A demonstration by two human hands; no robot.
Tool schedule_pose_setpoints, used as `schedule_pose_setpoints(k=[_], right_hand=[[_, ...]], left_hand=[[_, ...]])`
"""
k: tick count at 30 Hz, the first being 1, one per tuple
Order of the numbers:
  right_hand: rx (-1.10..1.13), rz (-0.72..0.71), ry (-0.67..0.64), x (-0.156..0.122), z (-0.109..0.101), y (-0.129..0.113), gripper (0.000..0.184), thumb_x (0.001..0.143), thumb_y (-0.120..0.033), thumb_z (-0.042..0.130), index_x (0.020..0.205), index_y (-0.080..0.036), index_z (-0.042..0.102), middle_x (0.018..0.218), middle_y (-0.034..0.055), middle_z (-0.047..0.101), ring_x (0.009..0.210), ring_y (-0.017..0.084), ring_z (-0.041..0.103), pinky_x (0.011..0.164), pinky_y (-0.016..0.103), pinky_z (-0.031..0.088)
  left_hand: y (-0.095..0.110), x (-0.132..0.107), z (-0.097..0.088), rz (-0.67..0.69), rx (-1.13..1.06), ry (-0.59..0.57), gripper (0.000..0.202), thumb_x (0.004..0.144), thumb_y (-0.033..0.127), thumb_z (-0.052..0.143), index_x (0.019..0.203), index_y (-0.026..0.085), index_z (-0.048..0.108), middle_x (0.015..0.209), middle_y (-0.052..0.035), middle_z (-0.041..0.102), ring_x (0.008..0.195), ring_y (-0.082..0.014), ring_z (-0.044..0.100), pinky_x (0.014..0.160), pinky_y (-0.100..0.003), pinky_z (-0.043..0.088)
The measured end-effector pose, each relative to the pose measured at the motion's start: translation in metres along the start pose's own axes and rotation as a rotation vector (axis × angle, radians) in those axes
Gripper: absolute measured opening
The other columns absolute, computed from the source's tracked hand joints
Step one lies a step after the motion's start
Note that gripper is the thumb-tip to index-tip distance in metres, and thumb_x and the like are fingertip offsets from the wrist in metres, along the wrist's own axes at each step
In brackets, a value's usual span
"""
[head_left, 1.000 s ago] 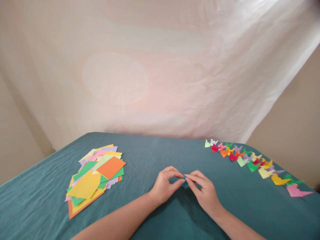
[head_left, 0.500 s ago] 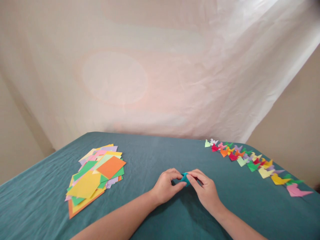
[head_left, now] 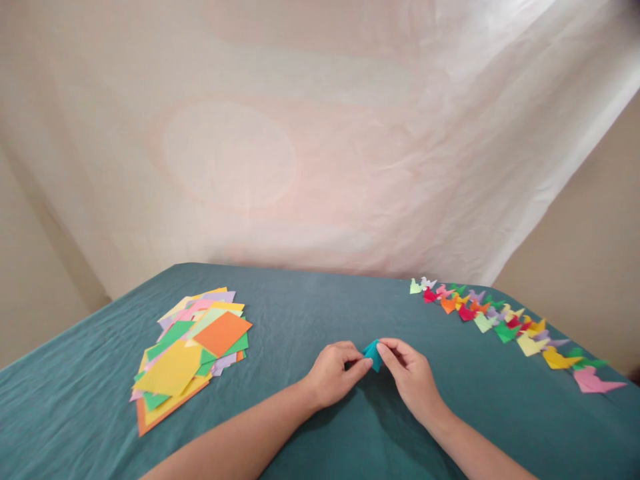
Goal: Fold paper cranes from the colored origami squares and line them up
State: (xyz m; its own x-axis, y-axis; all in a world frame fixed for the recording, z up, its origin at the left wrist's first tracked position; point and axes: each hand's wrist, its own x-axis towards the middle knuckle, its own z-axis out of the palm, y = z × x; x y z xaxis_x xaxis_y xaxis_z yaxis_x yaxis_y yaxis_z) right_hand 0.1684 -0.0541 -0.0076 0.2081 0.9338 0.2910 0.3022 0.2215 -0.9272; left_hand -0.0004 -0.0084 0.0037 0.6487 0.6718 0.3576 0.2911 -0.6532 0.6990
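A hand could pass over the counter (head_left: pixel 300 300) between the pile of paper sheets (head_left: pixel 187 357) and the left hand (head_left: pixel 334 375), or between the right hand (head_left: pixel 411 380) and the rows of paper birds (head_left: pixel 507 333); the hanging sheet (head_left: pixel 325 147) stops any reach past the far edge. Between the two hands, the blue paper (head_left: pixel 374 357) they pinch bars the way; nearer, the left forearm (head_left: pixel 235 433) slants across.

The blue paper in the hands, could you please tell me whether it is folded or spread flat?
Folded: the blue paper is a compact, angular piece, held by the left hand and right hand.
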Motion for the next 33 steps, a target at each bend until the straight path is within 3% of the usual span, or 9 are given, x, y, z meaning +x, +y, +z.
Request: schedule_pose_setpoints(k=[4, 8, 12, 16, 22, 27, 33], right_hand=[[0.02, 0.016, -0.008, 0.0, 0.001, -0.001, 0.034, 0.08, -0.047, 0.054, 0.087, -0.015, 0.064, 0.08, 0.007, 0.066, 0.071, 0.019, 0.061, 0.065, 0.028, 0.05], [0.022, 0.015, -0.04, 0.001, 0.001, -0.002, 0.034, 0.081, -0.047, 0.053, 0.087, -0.015, 0.063, 0.078, 0.006, 0.065, 0.07, 0.018, 0.06, 0.063, 0.027, 0.049], [0.019, 0.012, -0.075, 0.0, 0.002, -0.001, 0.033, 0.081, -0.046, 0.053, 0.09, -0.015, 0.063, 0.075, 0.0045, 0.064, 0.066, 0.017, 0.058, 0.06, 0.026, 0.048], [0.033, 0.013, -0.108, 0.0, 0.003, 0.002, 0.031, 0.08, -0.044, 0.054, 0.086, -0.015, 0.063, 0.073, 0.0043, 0.064, 0.064, 0.016, 0.057, 0.058, 0.026, 0.047], [0.087, 0.093, -0.162, 0.002, 0.005, 0.007, 0.031, 0.079, -0.042, 0.056, 0.097, -0.017, 0.055, 0.072, 0.0009, 0.061, 0.063, 0.014, 0.056, 0.057, 0.025, 0.045], [0.04, 0.063, -0.211, 0.008, 0.003, 0.009, 0.023, 0.081, -0.035, 0.055, 0.097, -0.018, 0.053, 0.068, -0.0019, 0.057, 0.061, 0.013, 0.054, 0.058, 0.025, 0.042], [-0.075, 0.044, -0.321, 0.028, -0.002, 0.012, 0.014, 0.082, -0.027, 0.051, 0.09, -0.017, 0.055, 0.071, 0.0003, 0.06, 0.066, 0.014, 0.056, 0.062, 0.026, 0.043]], left_hand=[[-0.003, 0.0, 0.002, -0.121, 0.025, 0.108, 0.027, 0.083, 0.035, 0.052, 0.067, 0.016, 0.062, 0.065, -0.0009, 0.057, 0.062, -0.0124, 0.052, 0.06, -0.022, 0.04], [-0.003, 0.001, 0.002, -0.2, -0.068, 0.224, 0.017, 0.078, 0.034, 0.059, 0.079, 0.017, 0.057, 0.077, -0.0009, 0.06, 0.072, -0.0134, 0.055, 0.066, -0.024, 0.042], [-0.004, 0.003, 0.004, -0.188, -0.283, 0.153, 0.017, 0.078, 0.03, 0.06, 0.083, 0.016, 0.052, 0.075, 0.0001, 0.059, 0.068, -0.0112, 0.055, 0.065, -0.023, 0.044], [-0.008, 0.004, 0.006, -0.172, -0.357, 0.111, 0.017, 0.077, 0.026, 0.06, 0.086, 0.016, 0.051, 0.069, 0.0019, 0.057, 0.063, -0.0097, 0.054, 0.062, -0.021, 0.043], [-0.01, 0.003, 0.007, -0.19, -0.343, 0.097, 0.018, 0.079, 0.025, 0.056, 0.093, 0.016, 0.051, 0.069, 0.0016, 0.059, 0.062, -0.0102, 0.054, 0.061, -0.022, 0.043], [-0.007, 0.005, 0.005, -0.203, -0.309, 0.081, 0.017, 0.08, 0.025, 0.054, 0.093, 0.015, 0.054, 0.068, 0.0016, 0.058, 0.06, -0.01, 0.053, 0.06, -0.021, 0.042], [-0.018, 0.021, -0.004, -0.219, -0.147, -0.08, 0.016, 0.08, 0.023, 0.051, 0.085, 0.014, 0.063, 0.072, -0.0015, 0.064, 0.064, -0.0122, 0.057, 0.06, -0.021, 0.043]])
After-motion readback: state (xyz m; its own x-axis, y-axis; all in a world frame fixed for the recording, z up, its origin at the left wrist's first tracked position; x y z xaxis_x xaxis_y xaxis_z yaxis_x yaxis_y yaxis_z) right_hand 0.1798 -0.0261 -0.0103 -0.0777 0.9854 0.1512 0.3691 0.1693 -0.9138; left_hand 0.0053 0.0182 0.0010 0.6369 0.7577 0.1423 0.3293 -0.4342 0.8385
